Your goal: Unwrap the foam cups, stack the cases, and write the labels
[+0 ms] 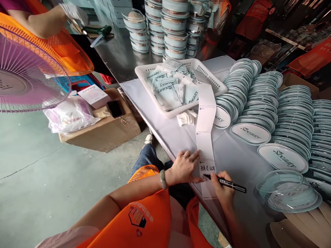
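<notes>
A long strip of white labels (pixel 206 120) runs from the white basket down to the table's front edge. With its fingers spread, my left hand (pixel 184 167) lies flat and presses on the strip's left side. My right hand (pixel 224 189) grips a black marker pen (pixel 234 185), its tip touching one label. Handwritten black characters stand on that label, with a fresh stroke below them at the pen tip. The white plastic basket (pixel 168 114) holds several pale blue printed packets (pixel 165 91). A crumpled white glove or cloth (pixel 186 118) lies beside the strip.
Rows of stacked oval lidded containers (pixel 284 158) line the right side, with a clear container (pixel 289 191) in front. Tall tub stacks (pixel 174 31) stand behind. At left are a cardboard box (pixel 103 132) with a phone (pixel 115 108), a purple fan (pixel 31 75) and a co-worker's gloved hand (pixel 74 13).
</notes>
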Action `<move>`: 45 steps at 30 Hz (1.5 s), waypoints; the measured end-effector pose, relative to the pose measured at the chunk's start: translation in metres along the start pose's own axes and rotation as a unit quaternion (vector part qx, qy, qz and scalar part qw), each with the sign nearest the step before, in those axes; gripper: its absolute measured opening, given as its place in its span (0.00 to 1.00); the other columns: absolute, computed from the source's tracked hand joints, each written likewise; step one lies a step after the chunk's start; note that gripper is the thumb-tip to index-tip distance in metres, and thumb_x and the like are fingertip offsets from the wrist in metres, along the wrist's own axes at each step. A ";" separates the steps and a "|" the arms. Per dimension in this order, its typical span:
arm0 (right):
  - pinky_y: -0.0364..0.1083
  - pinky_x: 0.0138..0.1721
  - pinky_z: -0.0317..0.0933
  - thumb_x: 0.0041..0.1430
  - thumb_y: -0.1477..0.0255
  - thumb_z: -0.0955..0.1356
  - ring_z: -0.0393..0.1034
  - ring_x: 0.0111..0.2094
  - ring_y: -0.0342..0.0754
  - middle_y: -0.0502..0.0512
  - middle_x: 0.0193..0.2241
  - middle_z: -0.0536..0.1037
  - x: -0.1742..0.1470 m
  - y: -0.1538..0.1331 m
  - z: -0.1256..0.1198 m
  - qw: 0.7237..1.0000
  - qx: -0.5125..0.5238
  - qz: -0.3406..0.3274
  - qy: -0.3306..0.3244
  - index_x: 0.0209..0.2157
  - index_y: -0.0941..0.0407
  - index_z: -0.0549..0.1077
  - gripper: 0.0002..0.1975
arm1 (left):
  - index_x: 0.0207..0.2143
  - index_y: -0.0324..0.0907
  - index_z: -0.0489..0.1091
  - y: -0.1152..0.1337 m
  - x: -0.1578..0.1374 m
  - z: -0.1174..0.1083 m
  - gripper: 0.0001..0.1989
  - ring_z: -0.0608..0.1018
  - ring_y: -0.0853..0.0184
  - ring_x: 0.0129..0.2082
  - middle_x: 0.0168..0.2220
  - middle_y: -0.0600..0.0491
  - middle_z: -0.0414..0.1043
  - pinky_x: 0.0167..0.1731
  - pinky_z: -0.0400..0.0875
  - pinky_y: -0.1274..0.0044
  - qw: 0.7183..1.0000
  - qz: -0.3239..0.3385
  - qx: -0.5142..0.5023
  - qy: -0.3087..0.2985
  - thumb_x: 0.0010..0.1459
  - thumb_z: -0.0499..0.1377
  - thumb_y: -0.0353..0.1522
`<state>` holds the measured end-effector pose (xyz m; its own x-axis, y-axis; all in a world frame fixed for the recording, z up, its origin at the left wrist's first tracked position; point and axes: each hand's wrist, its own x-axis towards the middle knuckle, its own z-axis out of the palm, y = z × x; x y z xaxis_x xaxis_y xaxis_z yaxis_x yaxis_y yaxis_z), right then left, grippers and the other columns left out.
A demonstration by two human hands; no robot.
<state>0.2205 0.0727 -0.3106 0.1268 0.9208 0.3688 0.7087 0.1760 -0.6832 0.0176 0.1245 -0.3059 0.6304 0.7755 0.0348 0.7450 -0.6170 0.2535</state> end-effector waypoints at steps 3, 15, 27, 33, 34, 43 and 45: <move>0.39 0.20 0.56 0.60 0.60 0.69 0.57 0.16 0.39 0.43 0.15 0.61 0.000 0.001 0.000 1.000 0.007 -0.009 0.002 0.21 0.53 0.60 0.20 | 0.65 0.34 0.62 0.000 0.000 0.000 0.49 0.71 0.53 0.47 0.69 0.45 0.57 0.43 0.62 0.65 1.000 -0.001 -0.001 -0.003 0.56 0.50 0.63; 0.37 0.19 0.56 0.61 0.66 0.70 0.57 0.16 0.37 0.42 0.15 0.62 -0.001 0.002 -0.001 0.998 0.006 -0.055 0.006 0.22 0.54 0.61 0.18 | 0.65 0.33 0.62 0.000 0.000 0.001 0.50 0.70 0.53 0.47 0.69 0.46 0.57 0.43 0.63 0.63 1.000 -0.005 -0.017 -0.001 0.57 0.47 0.64; 0.38 0.18 0.55 0.59 0.67 0.69 0.55 0.15 0.38 0.41 0.14 0.60 0.002 -0.002 -0.002 0.998 0.013 -0.054 -0.007 0.20 0.53 0.59 0.18 | 0.64 0.33 0.63 0.000 0.000 0.001 0.50 0.71 0.54 0.47 0.69 0.45 0.58 0.43 0.63 0.64 1.000 -0.006 -0.020 0.005 0.56 0.48 0.64; 0.40 0.20 0.56 0.58 0.61 0.69 0.56 0.15 0.39 0.42 0.13 0.62 0.001 -0.002 -0.003 1.000 0.012 -0.004 0.012 0.19 0.53 0.60 0.20 | 0.64 0.34 0.64 0.000 0.001 0.003 0.49 0.70 0.54 0.46 0.68 0.45 0.58 0.43 0.63 0.63 1.000 -0.001 -0.014 0.013 0.56 0.49 0.64; 0.40 0.21 0.57 0.57 0.60 0.69 0.57 0.16 0.40 0.43 0.13 0.62 0.001 -0.002 -0.004 0.999 0.010 0.012 0.028 0.19 0.53 0.60 0.20 | 0.64 0.34 0.64 0.000 0.000 0.004 0.49 0.70 0.54 0.46 0.68 0.45 0.58 0.43 0.63 0.64 1.000 -0.001 -0.010 0.013 0.55 0.49 0.64; 0.42 0.19 0.54 0.53 0.53 0.70 0.56 0.16 0.41 0.45 0.13 0.62 0.002 0.007 -0.009 0.995 0.036 0.085 0.033 0.18 0.54 0.61 0.23 | 0.64 0.35 0.64 0.001 0.001 0.002 0.50 0.70 0.54 0.46 0.68 0.46 0.59 0.43 0.63 0.64 1.000 0.000 -0.004 0.015 0.55 0.48 0.65; 0.42 0.19 0.54 0.53 0.52 0.70 0.57 0.16 0.42 0.46 0.13 0.62 0.004 0.009 -0.012 0.994 0.035 0.096 0.034 0.18 0.54 0.61 0.24 | 0.63 0.35 0.64 0.002 0.001 0.001 0.50 0.70 0.54 0.47 0.68 0.46 0.59 0.44 0.63 0.64 1.000 -0.005 -0.007 0.012 0.54 0.49 0.65</move>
<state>0.2356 0.0733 -0.3074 0.3031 0.9147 0.2673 0.6179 0.0249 -0.7858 0.0196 0.1242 -0.3061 0.6167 0.7853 0.0554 0.7487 -0.6068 0.2670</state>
